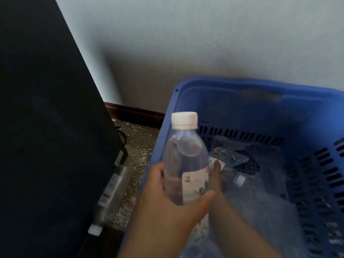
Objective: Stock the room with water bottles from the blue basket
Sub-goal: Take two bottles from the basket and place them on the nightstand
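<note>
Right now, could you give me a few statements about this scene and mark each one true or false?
1. The left hand grips a bottle with a white cap. True.
2. The basket is red. False: it is blue.
3. The held bottle has no cap. False: its white cap is on.
4. The right hand reaches down into the basket behind the held bottle. True.
5. A second bottle lies on the floor beside the dark panel. True.
6. The basket is solid-walled. False: its sides have slots.
</note>
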`<action>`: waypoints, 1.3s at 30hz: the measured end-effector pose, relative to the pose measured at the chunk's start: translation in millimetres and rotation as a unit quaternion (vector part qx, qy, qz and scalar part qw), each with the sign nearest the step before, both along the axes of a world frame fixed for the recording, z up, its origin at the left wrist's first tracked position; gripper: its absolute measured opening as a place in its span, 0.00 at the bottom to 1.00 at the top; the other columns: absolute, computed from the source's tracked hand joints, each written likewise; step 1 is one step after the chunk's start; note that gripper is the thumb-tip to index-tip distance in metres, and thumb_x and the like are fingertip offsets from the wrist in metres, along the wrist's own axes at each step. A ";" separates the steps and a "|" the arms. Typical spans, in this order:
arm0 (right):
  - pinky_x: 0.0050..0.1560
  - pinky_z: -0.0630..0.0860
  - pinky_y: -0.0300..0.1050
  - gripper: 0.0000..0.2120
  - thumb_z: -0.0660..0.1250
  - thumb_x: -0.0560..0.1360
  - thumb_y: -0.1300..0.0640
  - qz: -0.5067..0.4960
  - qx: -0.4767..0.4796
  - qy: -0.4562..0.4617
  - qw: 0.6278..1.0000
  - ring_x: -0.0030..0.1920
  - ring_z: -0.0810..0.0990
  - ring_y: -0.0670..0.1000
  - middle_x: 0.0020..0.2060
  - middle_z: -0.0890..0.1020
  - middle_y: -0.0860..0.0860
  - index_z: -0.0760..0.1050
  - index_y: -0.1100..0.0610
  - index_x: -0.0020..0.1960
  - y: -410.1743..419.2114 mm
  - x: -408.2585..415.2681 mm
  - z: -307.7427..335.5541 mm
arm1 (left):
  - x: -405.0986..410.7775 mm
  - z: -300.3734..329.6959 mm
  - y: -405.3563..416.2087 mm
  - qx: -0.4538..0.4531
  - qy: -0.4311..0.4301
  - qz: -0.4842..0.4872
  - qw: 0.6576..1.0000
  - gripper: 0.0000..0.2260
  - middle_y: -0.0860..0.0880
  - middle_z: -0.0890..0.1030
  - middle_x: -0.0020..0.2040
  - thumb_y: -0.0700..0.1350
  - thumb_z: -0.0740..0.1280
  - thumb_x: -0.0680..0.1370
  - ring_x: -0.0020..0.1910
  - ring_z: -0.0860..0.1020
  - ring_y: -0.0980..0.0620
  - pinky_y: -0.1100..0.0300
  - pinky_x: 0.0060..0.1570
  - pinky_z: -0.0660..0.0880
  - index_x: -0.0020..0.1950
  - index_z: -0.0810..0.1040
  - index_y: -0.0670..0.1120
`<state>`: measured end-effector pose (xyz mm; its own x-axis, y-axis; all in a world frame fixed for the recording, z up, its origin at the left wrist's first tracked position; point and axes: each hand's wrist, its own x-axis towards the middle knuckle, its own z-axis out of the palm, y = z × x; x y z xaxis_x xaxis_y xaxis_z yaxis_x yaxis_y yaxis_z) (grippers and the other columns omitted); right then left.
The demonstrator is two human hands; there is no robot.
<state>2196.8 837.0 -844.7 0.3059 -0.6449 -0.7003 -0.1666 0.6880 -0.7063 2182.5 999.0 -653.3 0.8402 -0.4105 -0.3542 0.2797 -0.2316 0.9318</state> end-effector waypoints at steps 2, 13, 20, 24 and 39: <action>0.56 0.78 0.52 0.22 0.64 0.71 0.37 -0.045 -0.011 -0.015 0.999 0.45 0.78 0.53 0.58 0.79 0.61 0.67 0.56 0.49 -2.6 -10.8 1.1 | -1.4 -1.0 0.6 -0.013 -0.007 0.000 1.000 0.24 0.60 0.84 0.38 0.49 0.81 0.54 0.35 0.83 0.61 0.59 0.37 0.77 0.45 0.75 0.58; 0.36 0.79 0.41 0.15 0.61 0.75 0.48 0.067 -0.044 -0.191 0.978 0.39 0.81 0.49 0.44 0.79 0.52 0.72 0.54 0.57 -8.5 -108.3 201.0 | -22.2 84.9 3.7 -0.043 -0.035 -0.021 0.998 0.18 0.60 0.83 0.39 0.44 0.77 0.66 0.37 0.82 0.63 0.69 0.32 0.76 0.52 0.74 0.54; 0.39 0.81 0.44 0.32 0.69 0.60 0.40 0.256 -0.021 -0.163 0.953 0.48 0.85 0.52 0.49 0.86 0.54 0.75 0.51 0.62 77.5 -166.5 459.9 | -49.4 276.4 27.9 -0.072 0.015 -0.054 0.996 0.22 0.48 0.81 0.48 0.60 0.71 0.61 0.45 0.82 0.52 0.54 0.45 0.81 0.51 0.74 0.55; 0.40 0.80 0.38 0.42 0.76 0.50 0.35 0.320 -0.073 -0.198 0.924 0.49 0.85 0.47 0.49 0.86 0.47 0.72 0.45 0.61 109.5 -177.1 595.7 | -71.6 403.1 65.0 -0.099 0.040 -0.007 0.994 0.21 0.47 0.81 0.47 0.60 0.71 0.66 0.42 0.82 0.56 0.62 0.39 0.78 0.53 0.74 0.51; 0.42 0.80 0.41 0.25 0.69 0.68 0.54 0.565 -0.119 -0.347 0.739 0.45 0.85 0.50 0.43 0.85 0.46 0.65 0.52 0.62 282.3 -166.3 847.0 | -166.3 673.7 267.6 -0.091 -0.090 0.277 0.952 0.18 0.50 0.80 0.46 0.62 0.60 0.69 0.39 0.81 0.59 0.65 0.38 0.79 0.52 0.73 0.53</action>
